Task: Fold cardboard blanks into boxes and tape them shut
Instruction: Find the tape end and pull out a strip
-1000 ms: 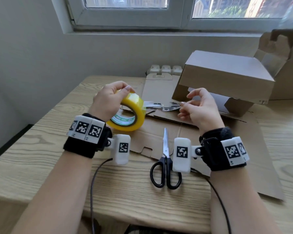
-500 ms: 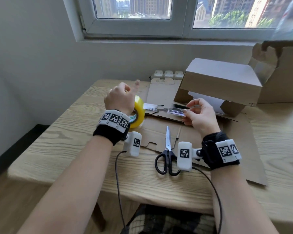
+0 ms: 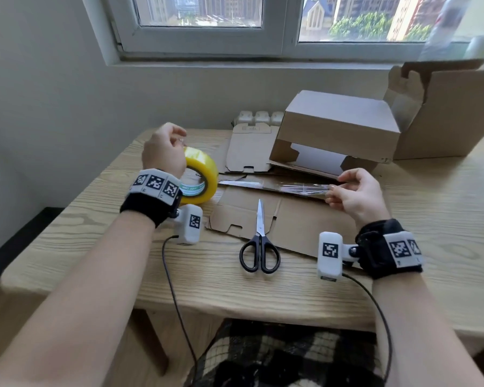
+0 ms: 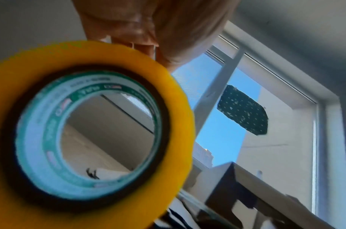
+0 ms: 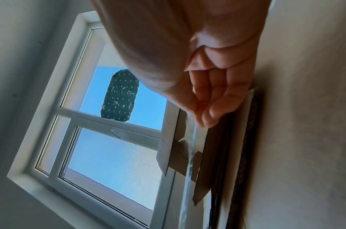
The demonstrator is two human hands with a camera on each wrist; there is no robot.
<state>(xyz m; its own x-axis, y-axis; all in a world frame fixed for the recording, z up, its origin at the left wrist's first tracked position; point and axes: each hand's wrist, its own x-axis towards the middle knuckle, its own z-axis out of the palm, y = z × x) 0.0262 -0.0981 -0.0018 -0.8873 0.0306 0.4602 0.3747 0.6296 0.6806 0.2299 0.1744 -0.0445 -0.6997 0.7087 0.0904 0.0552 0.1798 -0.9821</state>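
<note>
left hand [image 3: 164, 152] is curled over the top of the yellow tape roll [image 3: 200, 178], gripping it; the roll is held on edge above the table's [image 3: 95, 247] left part, core facing the near edge. in the left wrist view the roll [image 4: 93, 124] fills the frame with fingers [image 4: 148, 31] at its upper rim; exact finger placement cannot be told.

right hand [image 3: 355, 195] is closed in a narrow pinch on the free end of a clear tape strip [image 3: 274, 187]. strip is stretched taut from the roll across to that hand, above the flat cardboard blank [image 3: 305, 224]. right wrist view: thumb and fingertips [image 5: 207, 111] are pressed together on the strip [image 5: 189, 162], which runs away from them edge-on.

flat blank lies mid-table, reaching toward the right near edge. black-handled scissors [image 3: 260, 244] lie closed on it, handles toward the near edge, touched by neither hand.

folded box [image 3: 338, 127] sits at the far side, lid down, front flap gap showing a pale interior; contents cannot be told. a larger open carton [image 3: 456, 113] stands at the far right corner, flaps up, inside not visible. another flat blank [image 3: 249, 149] lies by the far edge, left of the folded box.
</note>
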